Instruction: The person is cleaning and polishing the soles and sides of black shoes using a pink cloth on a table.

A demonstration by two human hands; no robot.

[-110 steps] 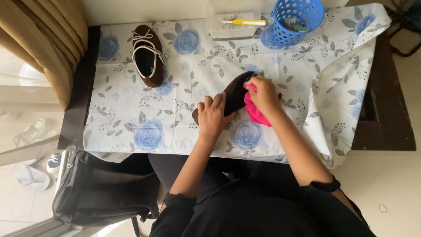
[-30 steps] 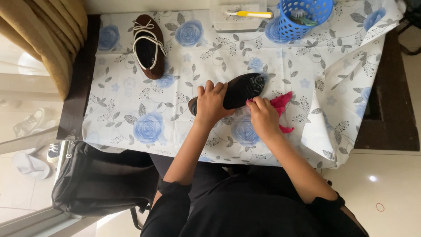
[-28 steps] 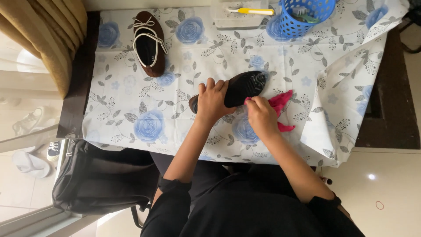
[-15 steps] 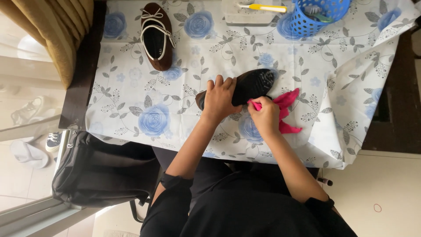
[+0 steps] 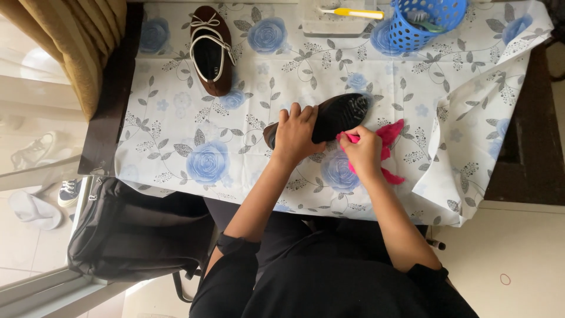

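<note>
The person sits at the counter (image 5: 109, 88), which is covered with a white cloth (image 5: 471, 88) printed with blue roses and grey leaves. In the middle of this cloth lies a dark shoe (image 5: 335, 115), turned so that its black sole faces up — this shoe is the landmark for everything else.

The left hand (image 5: 294, 132) lies over the heel half of the dark shoe, fingers curled over its upper edge, holding it firmly against the cloth. The right hand (image 5: 362, 150) is just beside the shoe on its near side, toward the toe end. It is closed around a pink rag (image 5: 391, 138), pinching it with the fingertips right at the edge of the sole; the loose part of the rag spreads on the cloth to the right of the shoe.

Far to the left of the dark shoe and further from the person stands the second shoe (image 5: 210, 50), brown, upright, with a white strap and a small white bow. Beyond the dark shoe, at the far edge of the counter, there is a clear plastic box (image 5: 335, 26) with a yellow toothbrush (image 5: 351, 12) lying on top. To the right of this box stands a blue perforated basket (image 5: 421, 23); something is inside it, but I cannot tell what.

Left of the counter hangs a yellowish curtain (image 5: 70, 41). Under the counter edge, to the left of the person's legs, a black backpack (image 5: 135, 235) rests on the floor.
</note>
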